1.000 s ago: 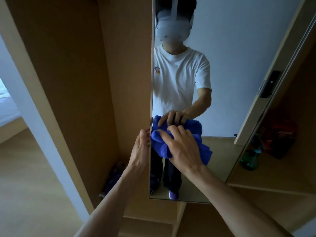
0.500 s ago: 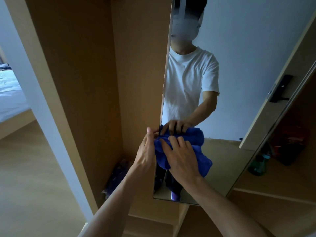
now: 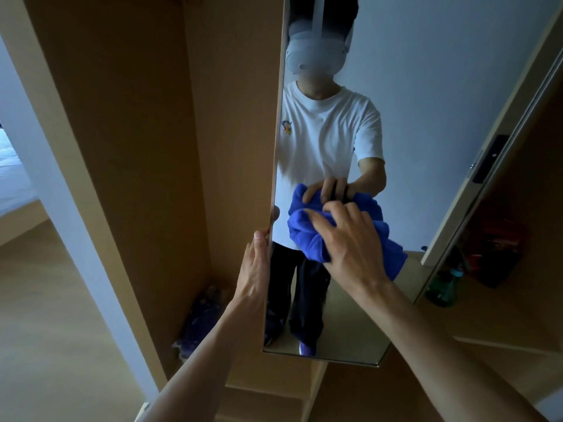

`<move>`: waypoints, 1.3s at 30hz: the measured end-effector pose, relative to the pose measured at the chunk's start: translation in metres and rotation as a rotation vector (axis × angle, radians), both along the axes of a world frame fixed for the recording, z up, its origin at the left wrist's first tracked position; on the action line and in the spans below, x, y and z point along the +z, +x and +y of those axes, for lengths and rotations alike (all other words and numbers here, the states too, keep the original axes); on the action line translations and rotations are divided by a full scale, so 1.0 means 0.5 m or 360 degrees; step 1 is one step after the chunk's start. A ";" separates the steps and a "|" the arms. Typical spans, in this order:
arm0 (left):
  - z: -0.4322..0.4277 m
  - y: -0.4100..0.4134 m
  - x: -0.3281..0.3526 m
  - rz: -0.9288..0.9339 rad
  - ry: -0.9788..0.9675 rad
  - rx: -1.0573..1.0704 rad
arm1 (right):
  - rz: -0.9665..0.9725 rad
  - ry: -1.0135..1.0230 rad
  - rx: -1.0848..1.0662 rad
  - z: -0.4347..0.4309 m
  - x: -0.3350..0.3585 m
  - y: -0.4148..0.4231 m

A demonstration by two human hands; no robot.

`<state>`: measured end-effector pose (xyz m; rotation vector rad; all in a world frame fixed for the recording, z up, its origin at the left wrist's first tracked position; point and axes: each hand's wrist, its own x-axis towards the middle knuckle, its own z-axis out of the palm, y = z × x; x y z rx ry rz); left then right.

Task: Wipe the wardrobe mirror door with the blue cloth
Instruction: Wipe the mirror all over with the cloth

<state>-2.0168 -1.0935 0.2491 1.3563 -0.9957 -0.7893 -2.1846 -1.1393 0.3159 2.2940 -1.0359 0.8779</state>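
Head view looks down at a wooden wardrobe (image 3: 137, 147) with its mirror door (image 3: 426, 86) swung open towards the camera. Pale wood floor (image 3: 45, 330) runs off to the left, where a corner of a white bed (image 3: 15, 184) shows past the wardrobe's side. The glass reflects the person standing in front of it – white T-shirt, dark trousers – against a plain wall.

The blue cloth (image 3: 307, 236) is bunched into a thick wad and pressed flat against the glass in the lower half of the door, a little in from its left edge. The right hand (image 3: 353, 239) lies over it, fingers spread and curved into the folds, so its grip is closed around the cloth. The left hand (image 3: 254, 269) is at the door's left edge just beside the cloth – thumb up along the front, fingers hidden behind the panel, its grip narrow on that edge.

A dark bluish bundle (image 3: 204, 318) lies on the wardrobe's floor in the corner. A green bottle (image 3: 441, 287) stands on a shelf to the right of the door.
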 end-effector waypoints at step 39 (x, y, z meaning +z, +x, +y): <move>-0.022 -0.075 -0.043 -0.0484 0.0068 0.0398 | 0.0029 -0.0070 0.0138 -0.051 0.029 -0.144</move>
